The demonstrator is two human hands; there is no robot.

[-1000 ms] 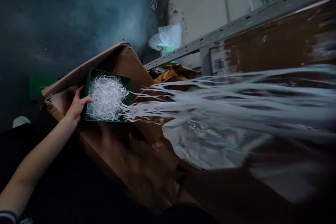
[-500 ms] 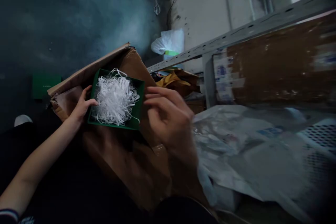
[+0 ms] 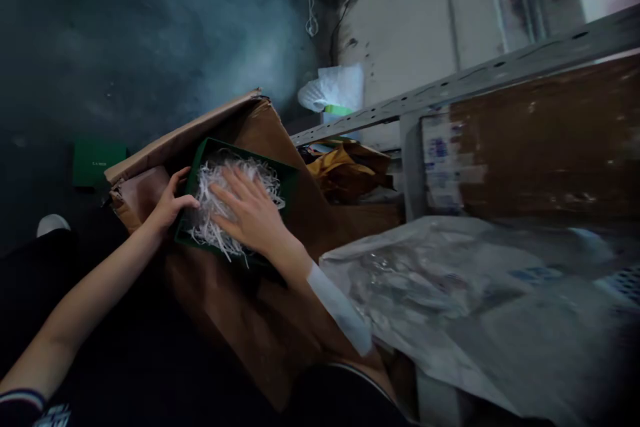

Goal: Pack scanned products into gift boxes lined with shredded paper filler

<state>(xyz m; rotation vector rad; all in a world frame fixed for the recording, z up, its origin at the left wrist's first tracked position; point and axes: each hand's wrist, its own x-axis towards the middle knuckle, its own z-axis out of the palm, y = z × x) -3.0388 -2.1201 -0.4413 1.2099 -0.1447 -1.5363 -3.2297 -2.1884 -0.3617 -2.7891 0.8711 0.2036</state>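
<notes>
My left hand [image 3: 171,205] grips the left side of a green gift box [image 3: 289,181], its thumb over the rim and its fingers behind the wall. White shredded paper [image 3: 206,195] fills much of this box, and a few strands hang over the near edge. Flat on top of the paper lies my right hand [image 3: 249,210], fingers spread and nothing held in them. Below the gift box is a large open cardboard box [image 3: 273,130]. Whether the gift box rests on something inside it is hidden.
A green lid-like piece [image 3: 97,163] printed with small letters lies on the floor at the left. Along the right runs a metal shelf frame [image 3: 413,163] with a taped carton [image 3: 540,147]. Nearer are crumpled clear plastic wrapping [image 3: 450,287] and brown-yellow packaging [image 3: 345,163].
My right hand has moved left from beside the gift box onto the shredded paper, its fingers now spread. The paper is pressed flatter. My left hand keeps its hold on the box.
</notes>
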